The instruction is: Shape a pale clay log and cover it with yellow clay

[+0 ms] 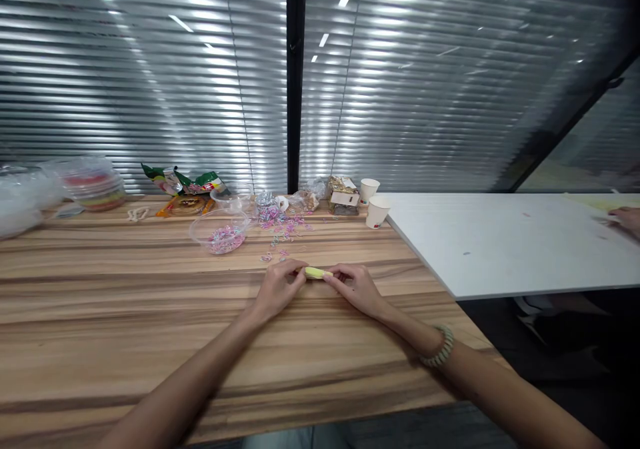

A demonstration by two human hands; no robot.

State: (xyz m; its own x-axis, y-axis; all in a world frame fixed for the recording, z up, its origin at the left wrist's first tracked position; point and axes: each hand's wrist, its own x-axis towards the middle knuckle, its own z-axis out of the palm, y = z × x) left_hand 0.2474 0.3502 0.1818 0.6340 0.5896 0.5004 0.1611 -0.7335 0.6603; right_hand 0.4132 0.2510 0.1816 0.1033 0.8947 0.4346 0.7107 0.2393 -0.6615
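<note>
A small, oblong pale yellow piece, perhaps soft clay, is held between my two hands just above or on the wooden table. My left hand pinches its left end between thumb and fingers. On the opposite end, the thumb and fingertips of my right hand are closed. I cannot make out the yellow piece's exact kind. Just beyond my hands lie a few loose pink and blue bits, too small to name.
A clear plastic bowl holds pink and purple bits, with more scattered beside it. Behind stand snack packets, a small box and two paper cups. Stacked tubs sit far left. Another person's hand rests over the white table.
</note>
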